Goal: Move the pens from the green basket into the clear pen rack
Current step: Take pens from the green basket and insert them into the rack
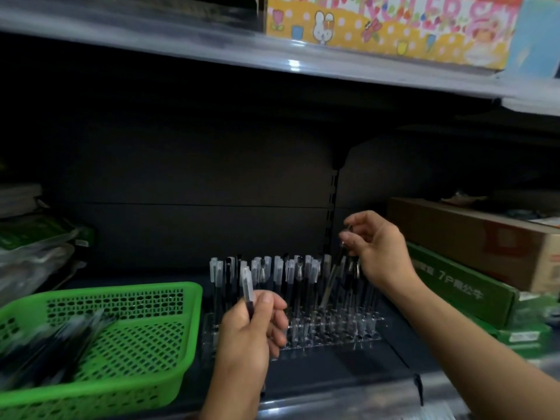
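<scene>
One green basket (121, 287) at lower left, with a heap of dark pens (51, 344) lying in its left half, too smeared by blur to count. One clear rack (333, 328) sits just right of it at lower centre, and a crowd of capped pens (285, 274) stands upright in its back rows; they overlap, so no exact count. Two pens are in hand. The left hand (251, 325) grips one clear-capped pen (247, 283) upright in front of the rack, hiding the rack's left front corner. The right hand (378, 247) pinches the top of a tilted pen (333, 274), tip down among the rack's holes. Far right, a brown carton (472, 237) on a green box (460, 283), both cut off by the frame edge.
</scene>
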